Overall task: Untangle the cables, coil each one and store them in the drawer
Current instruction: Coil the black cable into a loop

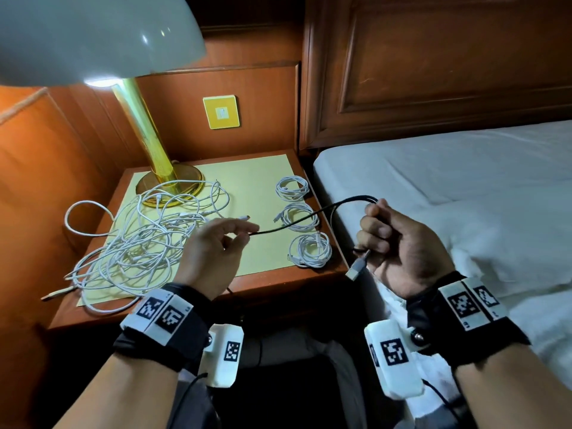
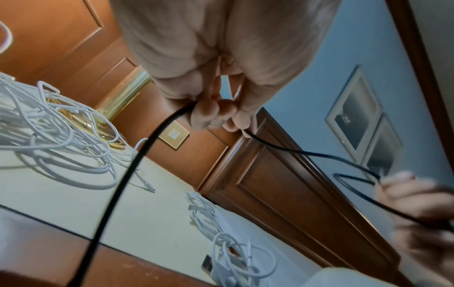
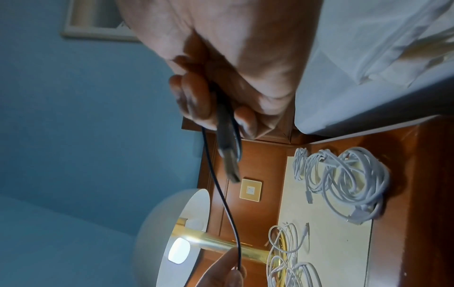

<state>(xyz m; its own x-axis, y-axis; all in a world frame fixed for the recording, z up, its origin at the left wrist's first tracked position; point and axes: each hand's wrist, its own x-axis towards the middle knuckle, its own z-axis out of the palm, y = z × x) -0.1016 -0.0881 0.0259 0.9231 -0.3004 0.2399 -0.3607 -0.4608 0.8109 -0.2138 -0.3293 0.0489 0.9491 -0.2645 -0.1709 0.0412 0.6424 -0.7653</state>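
Note:
A black cable stretches in the air between my hands above the nightstand. My left hand pinches it between thumb and fingertips. My right hand grips a loop of it in a fist, with the USB plug hanging below the fist. A big tangle of white cables lies on the left of the yellow mat. Three coiled white cables sit in a row along the mat's right edge. No drawer shows in any view.
A brass lamp with a white shade stands at the back left of the wooden nightstand. A bed with white sheets lies close on the right. Wood panelling with a yellow wall plate is behind.

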